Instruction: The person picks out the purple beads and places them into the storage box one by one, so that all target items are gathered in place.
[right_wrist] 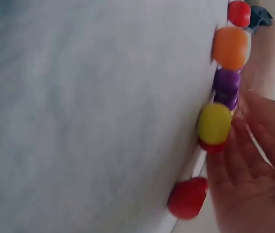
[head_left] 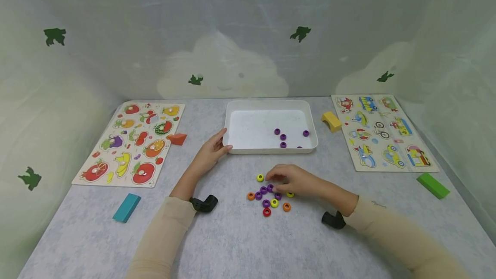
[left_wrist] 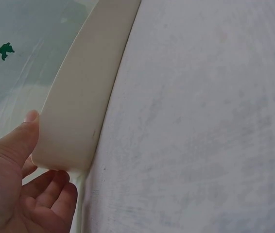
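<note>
My left hand (head_left: 209,153) grips the near left corner of a white tray (head_left: 271,151). In the left wrist view its thumb lies against the tray wall (left_wrist: 74,102), with curled fingers (left_wrist: 55,194) around the corner. Several purple beads (head_left: 283,137) lie inside the tray. On the table in front of it is a loose group of purple, yellow, orange and red beads. My right hand (head_left: 296,180) hovers over that group, thumb and fingers apart beside a purple bead (head_left: 270,188). From the right wrist, its fingers (right_wrist: 230,160) extend behind a yellow bead (right_wrist: 214,124); any contact is unclear.
A fruit puzzle board (head_left: 135,145) lies to the left and a vehicle puzzle board (head_left: 381,134) to the right. Around them are an orange block (head_left: 178,139), a blue block (head_left: 127,208), a yellow arch block (head_left: 331,121) and a green block (head_left: 433,185).
</note>
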The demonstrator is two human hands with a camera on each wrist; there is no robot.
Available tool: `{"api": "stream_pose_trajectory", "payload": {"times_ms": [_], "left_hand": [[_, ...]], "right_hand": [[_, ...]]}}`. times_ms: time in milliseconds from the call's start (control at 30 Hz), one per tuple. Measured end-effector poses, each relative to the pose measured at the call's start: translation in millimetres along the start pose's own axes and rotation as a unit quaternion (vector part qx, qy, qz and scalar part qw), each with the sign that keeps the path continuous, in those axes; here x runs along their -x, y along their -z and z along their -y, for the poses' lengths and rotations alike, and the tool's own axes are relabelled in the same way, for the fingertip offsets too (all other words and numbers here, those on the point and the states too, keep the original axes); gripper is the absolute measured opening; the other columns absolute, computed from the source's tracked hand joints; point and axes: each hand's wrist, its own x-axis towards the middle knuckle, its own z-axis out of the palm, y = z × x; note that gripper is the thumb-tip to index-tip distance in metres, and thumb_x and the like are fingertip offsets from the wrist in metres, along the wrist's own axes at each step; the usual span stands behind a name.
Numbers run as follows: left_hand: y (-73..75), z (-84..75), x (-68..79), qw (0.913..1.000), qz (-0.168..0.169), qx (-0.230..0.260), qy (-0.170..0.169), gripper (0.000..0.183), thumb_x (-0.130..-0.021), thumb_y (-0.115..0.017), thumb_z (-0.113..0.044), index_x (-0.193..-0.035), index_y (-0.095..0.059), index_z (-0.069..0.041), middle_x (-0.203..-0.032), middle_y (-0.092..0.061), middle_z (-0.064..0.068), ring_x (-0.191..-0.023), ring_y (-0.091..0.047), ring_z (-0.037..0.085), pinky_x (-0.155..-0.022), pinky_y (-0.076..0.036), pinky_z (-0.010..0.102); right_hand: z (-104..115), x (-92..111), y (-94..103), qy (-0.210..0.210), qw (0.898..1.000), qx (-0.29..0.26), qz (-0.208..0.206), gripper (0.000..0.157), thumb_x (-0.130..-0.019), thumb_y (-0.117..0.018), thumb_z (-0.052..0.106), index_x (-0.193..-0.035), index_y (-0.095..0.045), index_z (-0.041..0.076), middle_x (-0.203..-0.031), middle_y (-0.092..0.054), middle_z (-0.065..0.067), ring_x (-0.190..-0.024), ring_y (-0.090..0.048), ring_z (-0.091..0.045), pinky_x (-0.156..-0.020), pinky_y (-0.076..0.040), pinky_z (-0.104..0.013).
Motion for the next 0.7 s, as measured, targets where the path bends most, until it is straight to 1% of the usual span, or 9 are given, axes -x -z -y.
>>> {"api": "stream_pose_trajectory", "payload": {"times_ms": [67, 167, 233, 300, 367, 433, 567, 600, 700], "left_hand": [[0.0, -0.2, 0.3, 1.0000, 0.001, 0.000, -0.002, 0.069, -0.076, -0.055, -0.033, -0.132, -0.020, -0.014, -0.135, -0.016, 0.004, -0.120, -0.018, 0.010, -0.095, -0.023, 0.026], [0.1, -0.5, 0.8, 1.0000, 0.001, -0.001, 0.000, 0.069, -0.076, -0.055, -0.033, -0.132, -0.020, -0.014, -0.135, -0.016, 0.004, -0.120, -0.019, 0.009, -0.095, -0.023, 0.025], [0.3, -0.6, 1.0, 1.0000, 0.002, -0.003, 0.000, 0.069, -0.076, -0.055, -0.033, -0.132, -0.019, -0.014, -0.135, -0.016, 0.004, -0.120, -0.019, 0.009, -0.095, -0.023, 0.025], [0.3, -0.3, 0.9, 1.0000, 0.000, -0.002, 0.001, 0.069, -0.076, -0.055, -0.033, -0.132, -0.020, -0.014, -0.135, -0.017, 0.003, -0.119, -0.019, 0.008, -0.095, -0.023, 0.024], [0.3, 0.1, 0.6, 1.0000, -0.001, -0.001, 0.000, 0.069, -0.076, -0.056, -0.033, -0.132, -0.020, -0.014, -0.135, -0.017, 0.003, -0.119, -0.020, 0.008, -0.095, -0.024, 0.023], [0.3, 0.5, 0.2, 1.0000, 0.000, 0.001, 0.000, 0.069, -0.076, -0.056, -0.034, -0.132, -0.020, -0.014, -0.135, -0.017, 0.002, -0.119, -0.020, 0.006, -0.094, -0.024, 0.022], [0.4, 1.3, -0.2, 1.0000, 0.001, 0.002, 0.003, 0.070, -0.075, -0.056, -0.035, -0.132, -0.020, -0.015, -0.135, -0.017, 0.001, -0.118, -0.020, 0.004, -0.094, -0.024, 0.020], [0.3, 1.6, -0.3, 1.0000, 0.002, 0.003, 0.002, 0.070, -0.075, -0.056, -0.035, -0.132, -0.020, -0.016, -0.135, -0.017, 0.001, -0.118, -0.020, 0.005, -0.094, -0.024, 0.021], [0.2, 2.4, -0.7, 1.0000, 0.004, 0.005, 0.001, 0.070, -0.075, -0.056, -0.035, -0.132, -0.020, -0.016, -0.135, -0.017, 0.002, -0.119, -0.019, 0.006, -0.094, -0.024, 0.022]], "right_hand": [[0, -1, -2.7, -0.008, 1.000, 0.005, 0.017, 0.021, -0.077, -0.059, 0.013, -0.098, -0.058, 0.014, -0.096, -0.054, 0.007, -0.086, -0.049, -0.007, -0.073, -0.043, -0.019], [1, -1, -4.2, -0.015, 0.999, 0.018, 0.029, 0.018, -0.077, -0.058, 0.012, -0.095, -0.059, 0.016, -0.093, -0.053, 0.008, -0.082, -0.049, -0.006, -0.070, -0.043, -0.018], [2, -1, -3.3, -0.019, 0.999, 0.023, 0.029, 0.016, -0.078, -0.058, 0.014, -0.094, -0.059, 0.017, -0.091, -0.053, 0.009, -0.079, -0.048, -0.007, -0.068, -0.043, -0.018], [3, -2, -1.0, -0.023, 0.999, 0.022, 0.019, 0.016, -0.078, -0.058, 0.016, -0.094, -0.059, 0.017, -0.090, -0.053, 0.010, -0.078, -0.048, -0.006, -0.067, -0.043, -0.018], [2, -3, 2.8, -0.022, 1.000, 0.015, -0.004, 0.017, -0.077, -0.059, 0.017, -0.094, -0.058, 0.016, -0.089, -0.053, 0.012, -0.077, -0.048, -0.005, -0.066, -0.044, -0.018], [10, -3, 11.4, -0.020, 0.999, 0.000, -0.036, 0.018, -0.077, -0.059, 0.013, -0.095, -0.058, 0.011, -0.088, -0.054, 0.008, -0.077, -0.049, -0.007, -0.067, -0.044, -0.022], [5, -8, 31.8, -0.008, 0.993, -0.034, -0.109, 0.019, -0.076, -0.058, 0.006, -0.096, -0.057, 0.005, -0.087, -0.055, 0.002, -0.077, -0.051, -0.010, -0.068, -0.045, -0.025], [2, -9, 37.6, -0.013, 0.991, -0.039, -0.125, 0.019, -0.077, -0.058, 0.005, -0.096, -0.057, 0.004, -0.087, -0.056, 0.001, -0.078, -0.051, -0.011, -0.069, -0.046, -0.025], [-18, -16, 51.4, -0.041, 0.984, -0.038, -0.167, 0.019, -0.077, -0.058, 0.010, -0.096, -0.057, 0.008, -0.088, -0.056, 0.002, -0.079, -0.052, -0.010, -0.071, -0.045, -0.023]]}}
